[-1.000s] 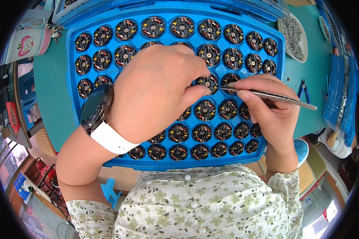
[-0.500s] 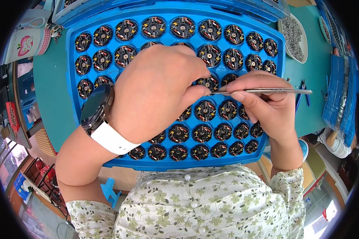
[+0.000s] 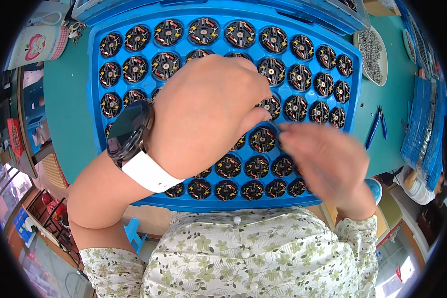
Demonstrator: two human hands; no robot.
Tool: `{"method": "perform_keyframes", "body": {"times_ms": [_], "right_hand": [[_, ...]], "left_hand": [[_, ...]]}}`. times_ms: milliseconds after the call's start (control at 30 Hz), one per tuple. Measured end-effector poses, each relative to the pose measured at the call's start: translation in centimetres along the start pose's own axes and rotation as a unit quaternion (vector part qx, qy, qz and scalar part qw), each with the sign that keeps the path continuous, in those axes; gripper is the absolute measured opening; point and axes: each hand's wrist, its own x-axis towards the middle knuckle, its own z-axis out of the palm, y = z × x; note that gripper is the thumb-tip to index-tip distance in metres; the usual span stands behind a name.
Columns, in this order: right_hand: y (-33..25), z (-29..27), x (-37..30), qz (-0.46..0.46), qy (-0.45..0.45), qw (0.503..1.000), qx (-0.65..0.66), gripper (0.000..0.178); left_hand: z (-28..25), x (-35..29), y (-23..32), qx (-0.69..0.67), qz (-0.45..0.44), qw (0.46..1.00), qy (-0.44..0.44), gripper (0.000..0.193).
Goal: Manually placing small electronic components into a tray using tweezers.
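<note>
A blue tray holds rows of round black electrical parts, each with small red and yellow pieces and wires. My left hand reaches over the middle of it, with a watch on the wrist. Its thumb and curled fingers close on the left edge of one round black part, which sits in the tray; the palm side is hidden. To the right of it, my right hand is smeared by motion above the lower right parts. No tool can be made out in it.
Blue pliers lie on the green table right of the tray. A white dish of small grey pieces stands at the far right, near stacked blue trays. More blue trays stand behind. A cup-like patterned container is at the far left.
My right hand has drawn back toward me from the left fingertips. The metal tweezers it held no longer show. My left hand keeps its place on the part, while the whole view shifts slightly.
</note>
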Motion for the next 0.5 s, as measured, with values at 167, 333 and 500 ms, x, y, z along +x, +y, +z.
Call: {"method": "perform_keyframes", "body": {"times_ms": [167, 333, 500], "right_hand": [[-1.5, 0.7, -0.7, 0.027, 0.005, 0.999, -0.047, 0.022], [-0.3, -1.0, -0.4, 0.123, 0.026, 0.987, 0.097, 0.023], [-0.7, -0.5, -0.7, 0.073, 0.011, 0.996, 0.056, 0.023]], "left_hand": [[-0.1, 0.0, -0.1, 0.002, 0.011, 1.0, -0.001, 0.023], [0.0, 0.1, 0.0, 0.009, 0.014, 1.0, -0.002, 0.023], [0.1, 0.3, 0.3, -0.005, 0.003, 1.0, 0.002, 0.023]]}}
